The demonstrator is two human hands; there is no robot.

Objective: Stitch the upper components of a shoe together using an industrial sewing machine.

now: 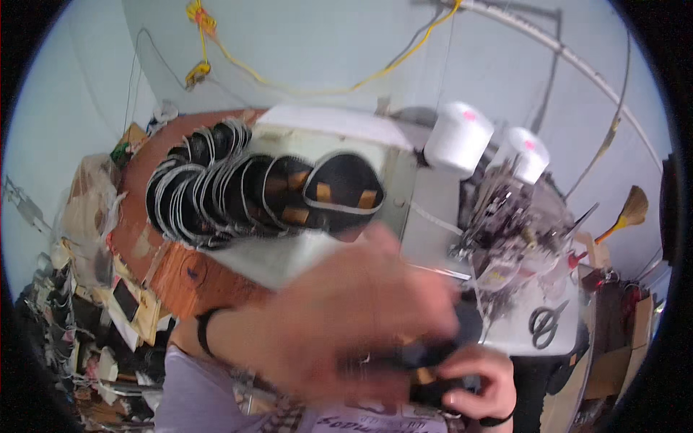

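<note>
My left hand [361,303], smeared by motion, reaches across the middle in front of the table's near edge. Its fingers are too blurred to read. Lower right, my right hand [485,382] has its fingers curled round a black fabric piece [426,393] with a tan patch. My left hand and wrist hide part of that piece. Beyond my left hand, a row of overlapping black curved pieces [249,191] with pale edging lies on the table. The front one [343,180] shows two tan patches.
A sewing machine [505,224] stands at the right, with two white thread cones [460,141] behind it. Dark-handled scissors [548,325] lie on its white near corner. A yellow cord [289,88] hangs along the wall. Clutter [94,346] fills the lower left, and a small broom [629,211] is far right.
</note>
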